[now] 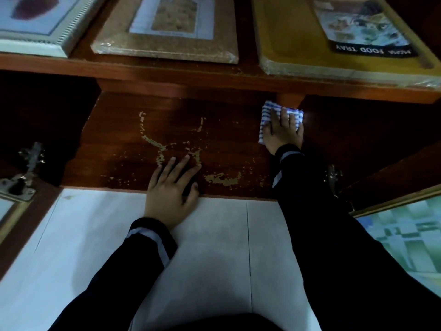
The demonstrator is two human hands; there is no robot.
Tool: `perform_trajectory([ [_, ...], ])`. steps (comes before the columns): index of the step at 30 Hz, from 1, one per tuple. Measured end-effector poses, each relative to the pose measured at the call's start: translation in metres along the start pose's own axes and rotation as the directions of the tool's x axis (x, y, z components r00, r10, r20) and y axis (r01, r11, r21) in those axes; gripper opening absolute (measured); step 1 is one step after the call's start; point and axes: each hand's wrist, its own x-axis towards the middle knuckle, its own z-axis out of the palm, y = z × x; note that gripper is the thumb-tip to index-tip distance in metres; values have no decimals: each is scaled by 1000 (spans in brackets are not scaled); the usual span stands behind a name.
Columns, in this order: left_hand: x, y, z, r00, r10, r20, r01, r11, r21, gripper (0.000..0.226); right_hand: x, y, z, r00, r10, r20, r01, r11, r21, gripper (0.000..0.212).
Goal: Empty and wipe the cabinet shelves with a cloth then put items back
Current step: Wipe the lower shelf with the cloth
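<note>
Head view: I see right hand flat, fingers spread, pressing striped cloth onto worn lower shelf, back right. Left hand flat, fingers straight, resting on shelf front edge. Hands well apart.

Two hands on the lower shelf, cloth tucked far back on the right.

The left hand lies flat across the shelf's front edge near the middle, its heel over the floor. The right hand presses on the cloth at the back right, just in front of a short upright under the upper shelf. Up there, three flat items sit side by side: left frame, middle frame, food tray pack on the right. A hinge sits at the left side of the opening, and a door panel at far right.
</note>
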Motion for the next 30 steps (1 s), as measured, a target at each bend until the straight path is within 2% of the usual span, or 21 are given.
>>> perform_trajectory([
  [7, 0, 0, 0, 1000, 1, 1, -1, 1000, 7, 49, -26, -11, 11, 999, -41, 7, 41, 999, -16, 57],
  [12, 0, -2, 2, 1000, 4, -6, -4, 1000, -6, 48, -93, -27, 34, 982, -178, -65, 177, 984, -31, 59],
  [15, 1, -2, 2, 1000, 6, 4, -6, 1000, -3, 48, -114, -23, 39, 966, -237, -103, 233, 971, -49, 68],
  [18, 1, -3, 2, 1000, -4, 9, 4, 1000, -10, 49, -101, -22, 36, 977, -201, -77, 199, 979, -33, 59],
  [22, 0, -2, 1, 1000, -6, 16, 6, 1000, -10, 49, -88, -42, 35, 992, -125, -36, 123, 992, -34, 58],
  [27, 0, -6, -3, 997, 10, 72, -9, 1000, -6, 51, -117, -49, 44, 942, -326, -76, 323, 945, -50, 56],
  [30, -5, -13, -5, 995, -6, 96, 4, 1000, 14, 52, -118, -37, 44, 946, -313, -85, 309, 949, -58, 60],
])
